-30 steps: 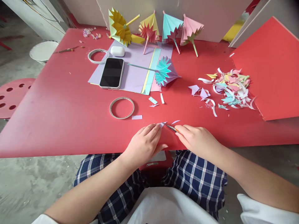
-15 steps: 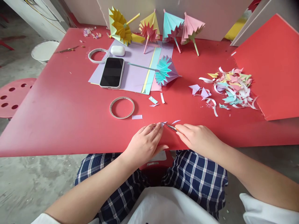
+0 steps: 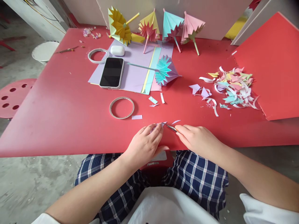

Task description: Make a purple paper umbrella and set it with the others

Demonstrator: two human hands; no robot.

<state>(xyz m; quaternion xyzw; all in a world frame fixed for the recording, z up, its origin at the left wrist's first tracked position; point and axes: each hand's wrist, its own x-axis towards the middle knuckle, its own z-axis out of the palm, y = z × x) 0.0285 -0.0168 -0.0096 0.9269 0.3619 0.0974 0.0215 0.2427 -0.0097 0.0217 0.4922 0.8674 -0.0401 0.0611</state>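
Observation:
My left hand (image 3: 146, 141) lies palm down near the table's front edge. Its fingers are stretched out, the thumb is apart, and the fingertips press on a small piece of purple paper (image 3: 164, 123), most of which is hidden under them. In my right hand (image 3: 196, 135), closed, is a slim pointed metal blade (image 3: 172, 127) with a bit of orange by the fingers; its handle is hidden. The blade's tip meets the purple paper beside my left fingertips. A thin purple sliver (image 3: 176, 122) lies just beyond the blade.
Behind my hands are a tape roll (image 3: 121, 108), a phone (image 3: 112, 72) on coloured sheets (image 3: 135, 74), and a purple-and-blue paper umbrella (image 3: 165, 71). Several more paper umbrellas (image 3: 173, 25) stand at the back. Paper scraps (image 3: 233, 88) are heaped right, by a red board (image 3: 271, 71).
Both hands stay almost in place. The blade's tip has shifted very slightly at the purple paper, and a little more of the paper shows by my left fingertips.

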